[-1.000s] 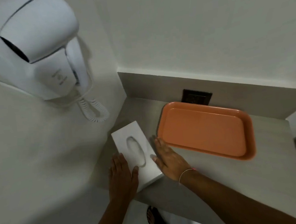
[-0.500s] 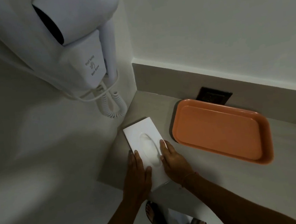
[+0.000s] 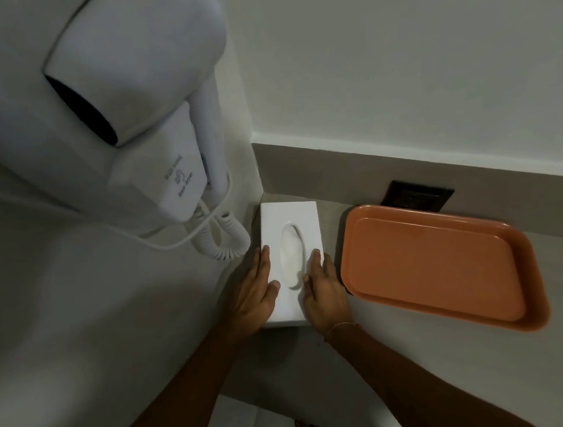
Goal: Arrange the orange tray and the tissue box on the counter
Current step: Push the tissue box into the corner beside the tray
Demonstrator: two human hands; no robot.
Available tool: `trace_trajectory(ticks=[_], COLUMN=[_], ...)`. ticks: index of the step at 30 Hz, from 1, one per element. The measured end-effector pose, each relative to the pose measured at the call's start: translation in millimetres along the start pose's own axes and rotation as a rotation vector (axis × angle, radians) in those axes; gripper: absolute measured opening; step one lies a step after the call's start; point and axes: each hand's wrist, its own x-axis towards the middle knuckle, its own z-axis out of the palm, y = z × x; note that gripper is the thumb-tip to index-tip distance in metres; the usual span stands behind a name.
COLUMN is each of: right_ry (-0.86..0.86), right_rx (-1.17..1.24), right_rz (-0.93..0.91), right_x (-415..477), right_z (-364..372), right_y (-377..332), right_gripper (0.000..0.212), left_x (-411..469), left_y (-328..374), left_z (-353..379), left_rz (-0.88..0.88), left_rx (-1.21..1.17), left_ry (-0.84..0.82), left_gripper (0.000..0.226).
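Note:
A white tissue box (image 3: 290,216) with an oval slot lies on the grey counter (image 3: 322,364), its far end in the corner by the left wall. My left hand (image 3: 255,293) lies flat along the box's left edge and my right hand (image 3: 323,290) along its right edge, both pressing on its near half. The empty orange tray (image 3: 433,267) sits on the counter just right of the box, angled toward the back wall, a small gap away from my right hand.
A white wall-mounted hair dryer (image 3: 131,100) with a coiled cord (image 3: 222,239) hangs over the left wall, close to the box. A dark wall socket (image 3: 416,197) sits behind the tray. Bare counter shows in front of the tray.
Both hands have slid the tissue box away from me into the corner by the left wall and squared it. The tray has stayed in place.

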Motion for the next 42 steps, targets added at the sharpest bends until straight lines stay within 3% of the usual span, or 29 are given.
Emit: trace_trajectory(ticks=[14, 17, 21, 26, 28, 32, 42], right_ry=[0.002, -0.012, -0.089, -0.11, -0.13, -0.205, -0.226], right_rx=[0.096, 0.088, 0.094, -0.07, -0.179, -0.347, -0.503], right_rz=[0.143, 0.121, -0.008, -0.277, -0.4, -0.564, -0.518], right_x=[32, 33, 23, -20, -38, -56, -47], right_z=[29, 29, 21, 7, 4, 5, 14], right_y=[-14, -10, 6, 44, 57, 72, 57], right_gripper=[0.065, 0.063, 0.061, 0.06, 0.06, 0.067, 0.07], left_x=[51, 56, 53, -17, -53, -99, -105], left_y=[-29, -35, -25, 1, 1, -11, -39], left_z=[-14, -8, 4, 45, 72, 113, 108], left_rz=[0.019, 0.022, -0.014, -0.1, -0.089, -0.116, -0.135], left_rx=[-0.032, 0.064, 0.262, -0.042, -0.075, 0.023, 0.293], left_ry=[-0.152, -0.126, -0.006, 0.329, 0.389, 0.284, 0.11], left_gripper=[0.065, 0.065, 0.067, 0.07, 0.069, 0.074, 0.069])
